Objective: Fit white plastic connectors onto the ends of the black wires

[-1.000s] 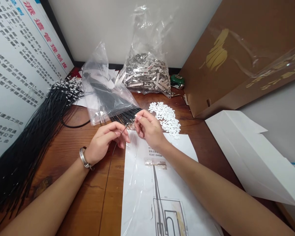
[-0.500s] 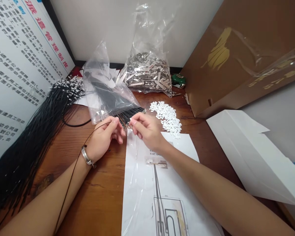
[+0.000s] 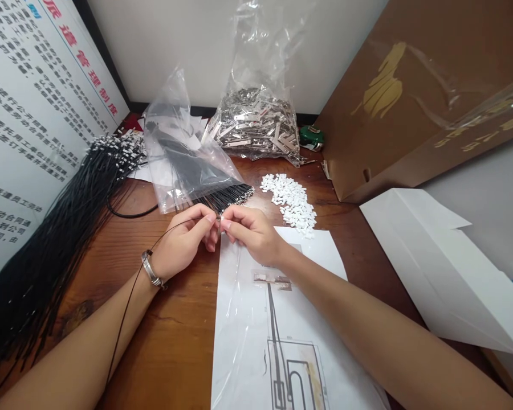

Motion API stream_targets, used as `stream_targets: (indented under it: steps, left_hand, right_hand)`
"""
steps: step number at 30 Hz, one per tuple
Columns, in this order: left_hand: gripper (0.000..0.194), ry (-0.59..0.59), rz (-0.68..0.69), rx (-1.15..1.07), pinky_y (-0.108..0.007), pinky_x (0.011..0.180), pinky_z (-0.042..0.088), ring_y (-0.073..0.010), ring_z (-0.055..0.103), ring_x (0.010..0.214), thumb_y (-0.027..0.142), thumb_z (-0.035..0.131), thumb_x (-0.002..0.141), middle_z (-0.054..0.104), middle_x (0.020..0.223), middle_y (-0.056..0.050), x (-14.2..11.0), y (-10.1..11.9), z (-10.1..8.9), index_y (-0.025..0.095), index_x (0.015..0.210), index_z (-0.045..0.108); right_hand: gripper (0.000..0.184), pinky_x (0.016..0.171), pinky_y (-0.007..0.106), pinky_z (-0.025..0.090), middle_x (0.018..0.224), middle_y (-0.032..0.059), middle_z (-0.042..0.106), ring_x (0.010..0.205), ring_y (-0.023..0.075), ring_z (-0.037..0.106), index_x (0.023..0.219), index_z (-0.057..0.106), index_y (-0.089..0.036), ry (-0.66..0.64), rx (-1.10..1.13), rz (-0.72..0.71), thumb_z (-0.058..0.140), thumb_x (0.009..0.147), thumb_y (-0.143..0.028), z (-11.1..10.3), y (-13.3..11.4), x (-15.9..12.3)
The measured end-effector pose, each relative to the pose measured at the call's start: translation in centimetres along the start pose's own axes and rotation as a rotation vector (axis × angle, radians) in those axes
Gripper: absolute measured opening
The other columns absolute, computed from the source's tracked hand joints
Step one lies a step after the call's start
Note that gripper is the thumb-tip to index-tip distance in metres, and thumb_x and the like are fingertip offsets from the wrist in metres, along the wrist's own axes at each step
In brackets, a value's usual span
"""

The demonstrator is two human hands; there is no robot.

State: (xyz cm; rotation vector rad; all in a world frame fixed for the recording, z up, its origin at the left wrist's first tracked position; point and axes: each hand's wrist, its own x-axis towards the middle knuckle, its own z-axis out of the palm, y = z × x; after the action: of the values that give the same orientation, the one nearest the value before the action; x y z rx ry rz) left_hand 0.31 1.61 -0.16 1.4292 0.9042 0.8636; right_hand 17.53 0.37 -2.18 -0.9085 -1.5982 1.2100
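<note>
My left hand (image 3: 183,242) pinches the tip of a thin black wire (image 3: 130,296) that trails back over my left forearm. My right hand (image 3: 250,230) meets it fingertip to fingertip and pinches something tiny at the wire's end; what it is, I cannot tell. Just beyond my fingers, a bundle of black wires (image 3: 228,196) pokes out of a clear plastic bag (image 3: 183,154). A heap of small white plastic pieces (image 3: 291,202) lies to the right of my hands. Under my right wrist lies a sheet with a drawing (image 3: 282,341) in a clear sleeve.
A clear bag of small metal strips (image 3: 256,122) stands at the back. A large bundle of black wires with white ends (image 3: 55,239) lies along the left, by a printed board (image 3: 29,114). A brown cardboard box (image 3: 419,97) and white folded sheet (image 3: 440,273) are at the right.
One wire has been drawn out of the bag bundle and now trails over my left forearm. My hands have come together fingertip to fingertip, a little nearer to me.
</note>
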Motion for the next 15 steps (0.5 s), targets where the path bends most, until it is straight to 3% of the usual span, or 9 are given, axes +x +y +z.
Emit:
stream_targets:
  steps: [15]
  left_hand:
    - [0.029, -0.041, 0.003, 0.029, -0.022, 0.054, 0.048, -0.0098, 0.056, 0.054, 0.04, 0.064, 0.089, 0.062, 0.062, 0.001, 0.0, -0.34, -0.36, 0.016, 0.074, 0.06]
  right_hand:
    - [0.023, 0.051, 0.025, 0.031, 0.057, -0.0042, 0.049, 0.052, 0.0094, 0.041, 0.068, 0.049, -0.021, -0.006, 0.029, 0.03, 0.053, 0.089, -0.031, 0.09, -0.02, -0.06]
